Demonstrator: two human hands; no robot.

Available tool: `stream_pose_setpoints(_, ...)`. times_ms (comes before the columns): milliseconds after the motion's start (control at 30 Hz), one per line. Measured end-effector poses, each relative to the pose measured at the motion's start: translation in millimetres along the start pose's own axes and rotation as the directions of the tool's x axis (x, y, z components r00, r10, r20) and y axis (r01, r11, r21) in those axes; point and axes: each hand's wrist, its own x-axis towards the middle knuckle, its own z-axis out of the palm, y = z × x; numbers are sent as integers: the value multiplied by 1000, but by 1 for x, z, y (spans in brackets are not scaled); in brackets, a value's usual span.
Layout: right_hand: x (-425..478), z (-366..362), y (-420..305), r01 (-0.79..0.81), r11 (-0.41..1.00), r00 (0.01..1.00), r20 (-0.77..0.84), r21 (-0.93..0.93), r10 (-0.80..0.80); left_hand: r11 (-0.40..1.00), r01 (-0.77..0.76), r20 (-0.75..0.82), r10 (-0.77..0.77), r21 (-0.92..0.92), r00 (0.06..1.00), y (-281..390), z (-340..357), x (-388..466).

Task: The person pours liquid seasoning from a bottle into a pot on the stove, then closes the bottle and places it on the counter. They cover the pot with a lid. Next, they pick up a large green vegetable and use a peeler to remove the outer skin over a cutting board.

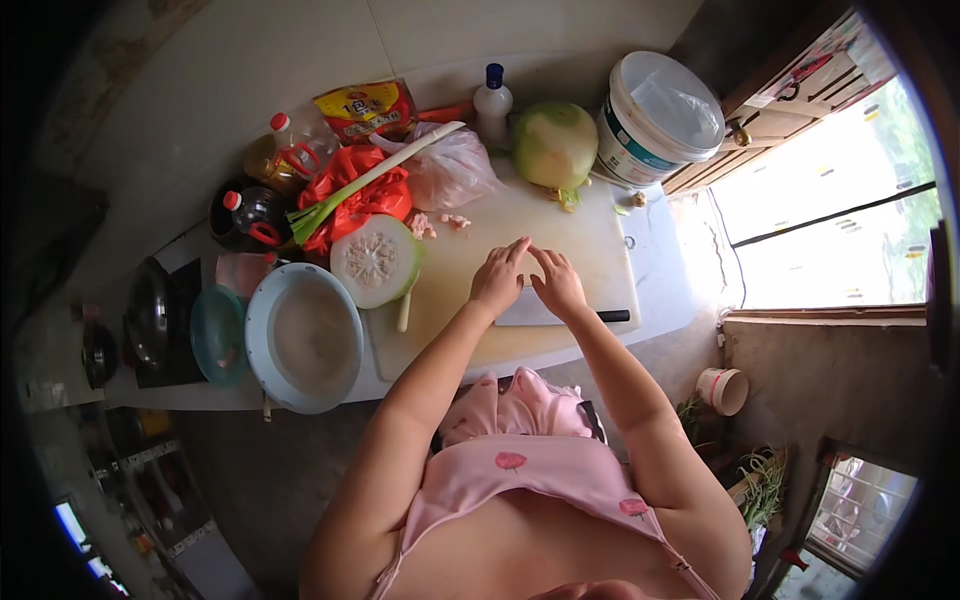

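Observation:
My left hand (497, 281) and my right hand (561, 286) are raised over a large white cutting board (592, 225). Their extended fingertips meet or nearly meet, and I see nothing held between them. Below the hands lies a cleaver (525, 310) with a broad blade and a black handle pointing right; my right wrist covers part of it. To the left rests a cut winter melon (375, 259), its pale seeded face showing. Small pieces of raw meat (454, 220) lie behind it on the board.
A light blue basin (255, 337) of cloudy water stands at left beside a green bowl (217, 337). Behind are a leek (390, 174) across a red plastic bag (356, 199), oil and sauce bottles (259, 210), a large round green-white vegetable (555, 142) and a white bucket (637, 150).

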Motion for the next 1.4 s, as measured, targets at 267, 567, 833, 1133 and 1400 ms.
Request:
stream_pose_setpoints(267,-28,-7,56,-179,946,849,443,-269,287,989,134,92,-139,59,986,-3,26,-7)
stream_pose_setpoints(567,-57,-5,80,-198,812,764,433,-549,479,993,113,4,-113,14,994,-50,28,1)
stream_pose_setpoints(833,-55,-31,108,-209,956,903,336,-204,269,994,95,-224,-104,-47,969,-72,13,17)
stream_pose_setpoints(1133,-41,-38,162,-538,830,841,-161,-147,516,986,115,-292,-147,-124,945,-53,13,69)
stream_pose_setpoints(1400,-25,-25,179,-576,813,807,-213,-79,551,771,251,-241,-461,-585,854,-30,33,163)
